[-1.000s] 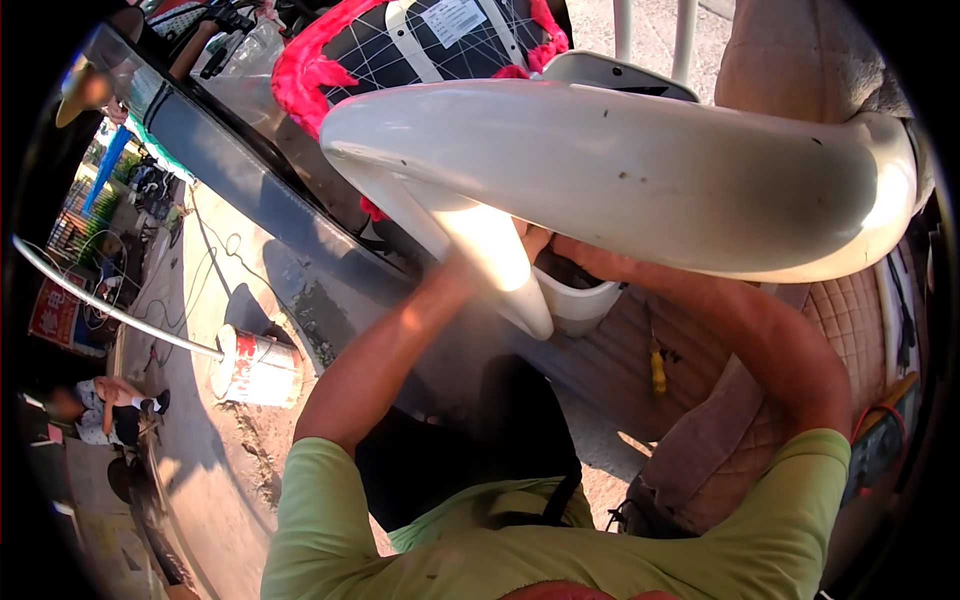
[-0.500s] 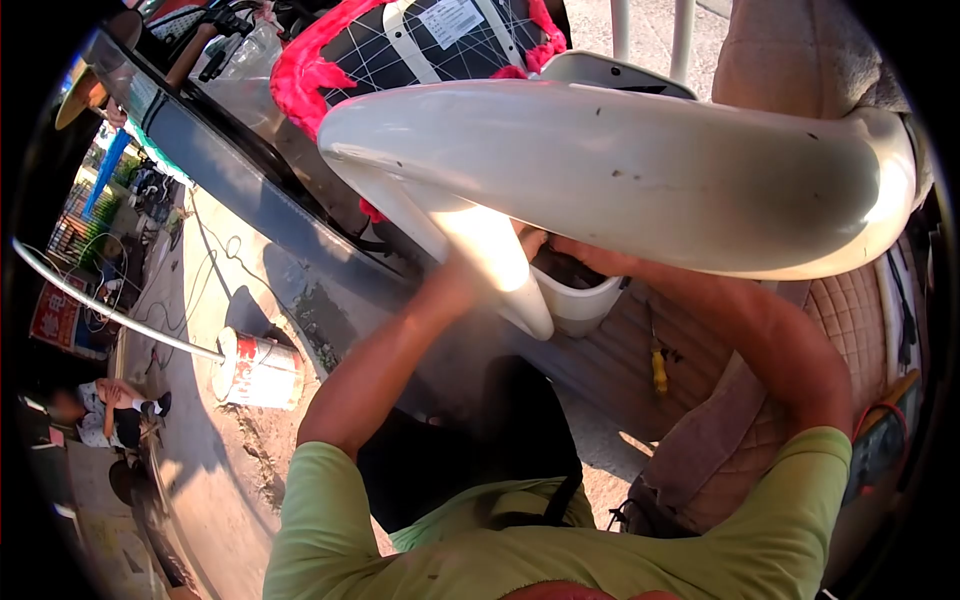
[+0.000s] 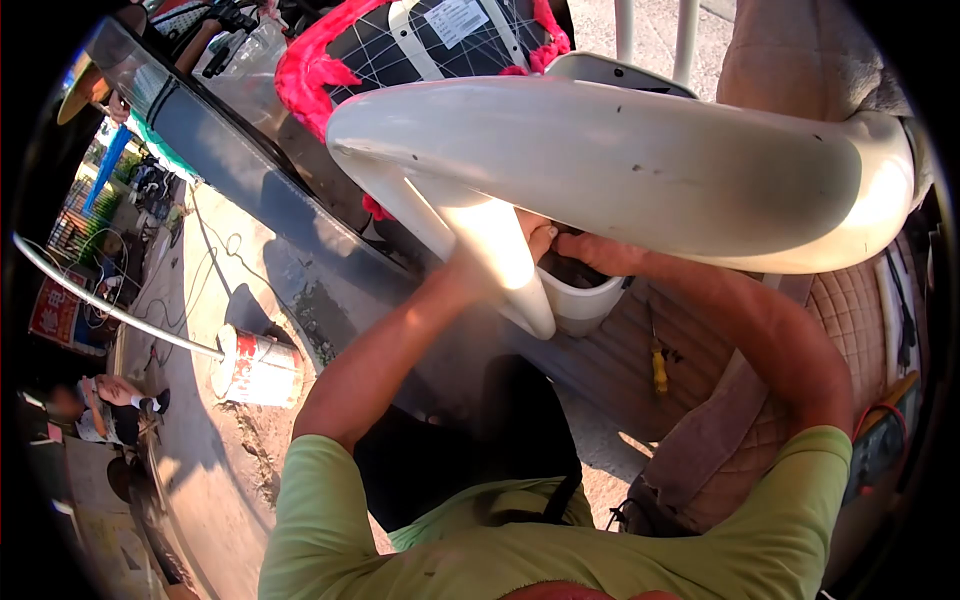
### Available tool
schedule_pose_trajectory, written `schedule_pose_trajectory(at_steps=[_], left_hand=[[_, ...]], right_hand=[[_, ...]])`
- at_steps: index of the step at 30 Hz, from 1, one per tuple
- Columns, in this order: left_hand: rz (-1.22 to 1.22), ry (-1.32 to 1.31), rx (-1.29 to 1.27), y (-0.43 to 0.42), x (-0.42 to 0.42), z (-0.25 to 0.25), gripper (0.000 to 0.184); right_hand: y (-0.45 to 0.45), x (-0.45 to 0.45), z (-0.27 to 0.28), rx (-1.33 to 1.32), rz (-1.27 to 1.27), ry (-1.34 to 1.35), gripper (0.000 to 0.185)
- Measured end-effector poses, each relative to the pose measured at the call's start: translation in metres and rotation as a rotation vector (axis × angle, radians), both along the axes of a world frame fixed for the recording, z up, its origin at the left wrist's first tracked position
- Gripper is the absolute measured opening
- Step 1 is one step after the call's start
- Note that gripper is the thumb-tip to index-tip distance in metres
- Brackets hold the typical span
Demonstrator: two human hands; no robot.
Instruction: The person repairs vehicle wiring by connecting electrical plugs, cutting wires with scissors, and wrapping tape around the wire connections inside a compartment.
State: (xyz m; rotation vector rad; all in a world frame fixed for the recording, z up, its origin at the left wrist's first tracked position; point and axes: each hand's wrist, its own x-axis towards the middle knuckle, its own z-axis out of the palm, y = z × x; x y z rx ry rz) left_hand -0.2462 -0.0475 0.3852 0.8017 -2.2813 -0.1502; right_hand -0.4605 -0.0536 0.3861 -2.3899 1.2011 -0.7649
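A large glossy white curved panel [image 3: 600,165], seemingly a vehicle body part, spans the space above my arms. Below it, a white hollow piece [image 3: 590,312] has a dark opening facing up. My left hand [image 3: 538,236] reaches under the panel's lower edge, thumb bent and most fingers hidden. Close beside it, my right hand [image 3: 598,254] lies over the opening with its fingers pressed together. The fingertips of both hands nearly meet, and what they hold there is too small or hidden to make out.
A yellow-handled screwdriver [image 3: 659,370] rests on the brown quilted cover [image 3: 715,350] at right. A pink-trimmed wire basket [image 3: 455,45] stands behind the panel. At left are a paint bucket [image 3: 260,368] with a pole, a dark glossy panel [image 3: 235,160] and a seated person [image 3: 115,405].
The white panel's left end has shifted slightly right. Both hands show a little more beneath its edge, my left thumb now clearer. The screwdriver has not moved.
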Motion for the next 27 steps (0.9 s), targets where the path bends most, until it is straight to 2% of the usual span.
schedule_pose_trajectory(at_steps=[2,4,6,7,12,15,18,22,24,26,27], left_hand=[[0.111,-0.029,0.025,-0.03,0.032,-0.063,0.02],[-0.133,0.296,0.427,-0.05,0.024,-0.079,0.018],[-0.175,0.418,0.519,-0.039,0.014,-0.06,0.016],[-0.094,0.377,0.409,-0.01,0.001,-0.017,0.016],[-0.002,-0.026,0.085,0.006,-0.005,0.007,0.013],[-0.006,-0.047,-0.082,0.014,-0.017,0.03,0.01],[-0.033,-0.015,0.013,0.014,-0.013,0.023,0.004],[-0.066,0.197,0.459,0.015,-0.011,0.012,0.007],[-0.076,0.177,0.477,0.014,-0.011,0.012,0.007],[-0.107,0.035,0.228,0.012,-0.008,0.018,0.011],[-0.1,0.052,0.107,0.011,-0.007,0.018,0.012]], right_hand=[[-0.021,-0.005,-0.027,-0.031,0.066,-0.101,0.028],[-0.028,-0.007,-0.038,-0.028,0.109,-0.158,0.028],[-0.027,-0.008,-0.03,0.041,0.1,-0.114,0.037],[-0.025,-0.008,-0.024,0.06,0.085,-0.035,0.034],[-0.016,-0.012,-0.003,0.109,0.053,0.027,0.033],[-0.013,-0.014,0.0,0.129,0.048,0.014,0.033],[-0.013,-0.014,-0.001,0.136,0.043,0.011,0.033],[-0.013,-0.011,-0.005,0.142,0.039,-0.009,0.033],[-0.014,-0.008,-0.007,0.146,0.037,-0.014,0.033],[-0.013,-0.006,-0.008,0.149,0.035,-0.021,0.033],[-0.014,-0.005,-0.008,0.155,0.037,-0.024,0.032]])
